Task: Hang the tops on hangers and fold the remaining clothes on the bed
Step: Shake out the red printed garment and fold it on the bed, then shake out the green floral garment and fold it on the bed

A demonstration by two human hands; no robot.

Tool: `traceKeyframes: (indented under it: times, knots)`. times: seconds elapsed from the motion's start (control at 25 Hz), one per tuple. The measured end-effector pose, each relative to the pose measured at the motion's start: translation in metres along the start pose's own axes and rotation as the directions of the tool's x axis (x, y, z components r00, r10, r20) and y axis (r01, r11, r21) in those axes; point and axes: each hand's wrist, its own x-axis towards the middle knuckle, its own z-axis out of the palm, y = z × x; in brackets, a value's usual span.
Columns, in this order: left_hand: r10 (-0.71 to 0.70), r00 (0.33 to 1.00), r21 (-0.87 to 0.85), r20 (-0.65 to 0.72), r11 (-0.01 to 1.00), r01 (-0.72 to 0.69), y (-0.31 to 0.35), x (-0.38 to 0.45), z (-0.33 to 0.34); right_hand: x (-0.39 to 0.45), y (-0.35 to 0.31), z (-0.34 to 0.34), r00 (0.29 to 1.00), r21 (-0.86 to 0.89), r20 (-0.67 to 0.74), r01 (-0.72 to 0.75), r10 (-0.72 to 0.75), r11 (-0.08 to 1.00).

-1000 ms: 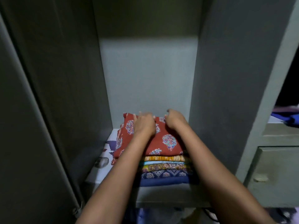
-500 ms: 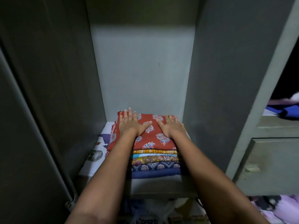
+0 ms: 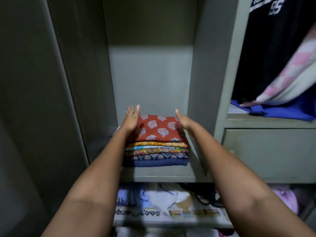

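Your left hand [image 3: 131, 119] stands on edge with straight fingers flat against the left side of the pile of folded clothes [image 3: 156, 146], and it holds nothing. Your right hand [image 3: 181, 120] mirrors it at the pile's right back corner, fingers straight and loose, gripping nothing; whether it truly touches the cloth I cannot tell from this angle. The pile sits in the middle of the cupboard shelf [image 3: 164, 175], close to the front edge, with the red flower-print piece [image 3: 159, 130] on top and orange, light blue, patterned and plain dark blue layers under it. At six o'clock from the pile, the lower shelf holds loose pale clothes [image 3: 153, 196] lying on a printed newspaper [image 3: 171, 213]. At three o'clock is a closed grey drawer [image 3: 270, 151]. At about two o'clock, in the next compartment, a blue cloth [image 3: 282, 110] lies flat, with a black top [image 3: 266, 40] and a pink checked cloth [image 3: 290, 72] hanging above it.
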Motion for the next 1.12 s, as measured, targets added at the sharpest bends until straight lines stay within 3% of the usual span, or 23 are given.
traceKeyframes:
  times: [0.12,0.32,0.44,0.64,0.8,0.96,1.12]
  knots:
    - [-0.088,0.996,-0.309,0.002,0.947,0.085,0.018,-0.054,0.014,-0.058,0.01,-0.008,0.994,0.208,0.079,0.058,-0.076,0.976]
    - [-0.112,0.993,-0.545,0.034,0.831,0.113,0.043,-0.186,0.042,-0.251,0.011,-0.019,0.981,0.401,0.163,0.033,-0.106,0.916]
    - [-0.147,0.989,-0.534,0.029,0.834,0.14,0.05,-0.25,0.048,-0.311,0.024,-0.029,0.985,0.413,0.134,0.042,-0.106,0.91]
    - [-0.082,0.995,-0.537,0.06,0.837,0.102,0.096,-0.293,0.041,-0.368,0.033,-0.073,1.0,0.35,-0.005,0.018,-0.017,0.937]
    - [0.023,0.976,-0.57,0.216,0.815,0.107,0.139,-0.309,0.066,-0.413,0.07,-0.108,0.988,0.379,-0.126,-0.031,0.085,0.925]
    - [0.155,0.908,-0.545,0.39,0.834,0.091,0.178,-0.338,0.116,-0.478,0.113,-0.142,0.93,0.452,-0.302,-0.053,0.208,0.89]
    - [0.315,0.78,-0.597,0.54,0.797,0.091,0.221,-0.39,0.164,-0.567,0.144,-0.166,0.804,0.487,-0.475,-0.097,0.357,0.868]
